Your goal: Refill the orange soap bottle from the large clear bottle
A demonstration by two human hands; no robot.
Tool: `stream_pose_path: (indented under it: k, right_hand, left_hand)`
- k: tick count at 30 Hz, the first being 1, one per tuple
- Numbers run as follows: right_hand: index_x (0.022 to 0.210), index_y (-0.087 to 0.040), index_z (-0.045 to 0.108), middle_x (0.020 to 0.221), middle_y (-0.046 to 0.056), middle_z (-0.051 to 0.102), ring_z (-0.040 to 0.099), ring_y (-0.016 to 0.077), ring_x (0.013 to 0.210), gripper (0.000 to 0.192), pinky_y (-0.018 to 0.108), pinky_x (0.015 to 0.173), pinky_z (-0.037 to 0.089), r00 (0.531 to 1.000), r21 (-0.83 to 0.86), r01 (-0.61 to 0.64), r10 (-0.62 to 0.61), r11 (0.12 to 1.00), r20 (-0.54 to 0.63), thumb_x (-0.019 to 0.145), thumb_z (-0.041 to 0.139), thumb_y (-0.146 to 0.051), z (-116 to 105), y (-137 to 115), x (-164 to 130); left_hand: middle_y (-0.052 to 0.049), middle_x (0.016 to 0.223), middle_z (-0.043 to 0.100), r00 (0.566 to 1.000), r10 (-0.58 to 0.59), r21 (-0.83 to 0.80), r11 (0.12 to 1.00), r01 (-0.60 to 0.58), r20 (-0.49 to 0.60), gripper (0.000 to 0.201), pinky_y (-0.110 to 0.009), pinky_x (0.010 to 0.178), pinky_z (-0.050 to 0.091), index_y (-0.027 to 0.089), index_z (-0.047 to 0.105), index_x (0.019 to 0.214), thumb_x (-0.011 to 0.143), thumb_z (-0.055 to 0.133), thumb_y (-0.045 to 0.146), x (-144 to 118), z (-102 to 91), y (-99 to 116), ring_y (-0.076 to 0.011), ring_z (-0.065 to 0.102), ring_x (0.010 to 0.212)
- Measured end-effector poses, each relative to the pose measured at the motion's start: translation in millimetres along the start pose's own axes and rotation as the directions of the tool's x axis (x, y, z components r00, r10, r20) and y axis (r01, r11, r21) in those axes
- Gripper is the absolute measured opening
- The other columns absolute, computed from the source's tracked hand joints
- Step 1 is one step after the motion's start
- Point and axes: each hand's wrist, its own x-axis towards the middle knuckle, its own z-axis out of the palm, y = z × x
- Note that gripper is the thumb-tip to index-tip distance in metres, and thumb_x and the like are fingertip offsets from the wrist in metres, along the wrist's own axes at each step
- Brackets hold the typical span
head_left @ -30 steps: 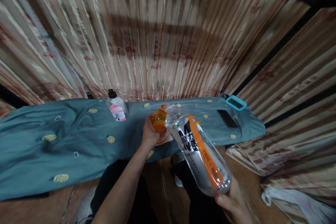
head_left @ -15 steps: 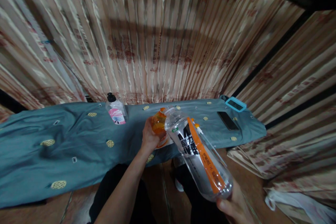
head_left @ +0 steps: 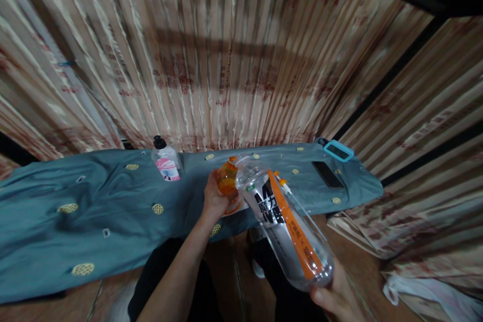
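My left hand (head_left: 213, 200) is wrapped round an orange see-through bottle (head_left: 227, 179), whose mouth points up. My right hand (head_left: 335, 293) grips the base end of a large clear plastic bottle (head_left: 283, 226) with a silver, black and orange label. The clear bottle is tilted, its mouth lower against the orange bottle's mouth; whether liquid is flowing I cannot make out. Under the left hand shows part of a white and orange item (head_left: 236, 205), mostly hidden. Behind the clear bottle, small orange and white pieces (head_left: 283, 181) stick out, partly covered.
A teal patterned cloth (head_left: 124, 211) covers the long surface. To the left stands a pump bottle (head_left: 166, 162) with a black top and pink label. A dark phone (head_left: 327, 174) and a blue-framed object (head_left: 338, 151) lie on the right. Pleated curtains (head_left: 226, 60) hang behind.
Both bottles stay mouth to mouth in my hands with almost no movement. The view has shifted very slightly.
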Motion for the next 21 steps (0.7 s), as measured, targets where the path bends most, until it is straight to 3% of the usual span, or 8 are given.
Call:
stream_pose_path:
  k: [9,21]
  right_hand:
    - [0.128,-0.028,0.061,0.125,0.005,0.074,0.064,0.0344,0.118,0.084,0.036,0.098,0.050,1.000,-0.050,-0.028,0.027,0.998,-0.010,0.052,0.090,-0.050,-5.5,-0.6,-2.6]
    - [0.130,-0.028,0.060,0.126,0.006,0.074,0.066,0.0342,0.116,0.084,0.037,0.099,0.050,1.000,-0.005,-0.005,0.005,1.000,0.008,0.055,0.090,-0.050,-5.6,1.0,-1.9]
  left_hand:
    - [-0.004,0.105,0.067,1.000,0.006,-0.002,1.000,-0.006,0.002,0.060,-0.039,0.089,0.052,0.022,0.052,0.107,0.053,0.079,0.024,0.7,1.2,-7.0,-0.0257,0.066,0.100]
    - [-0.006,0.106,0.068,1.000,-0.010,0.004,1.000,0.010,0.010,0.059,-0.038,0.087,0.053,0.019,0.053,0.108,0.054,0.077,0.021,-0.9,-0.6,1.4,-0.0258,0.067,0.099]
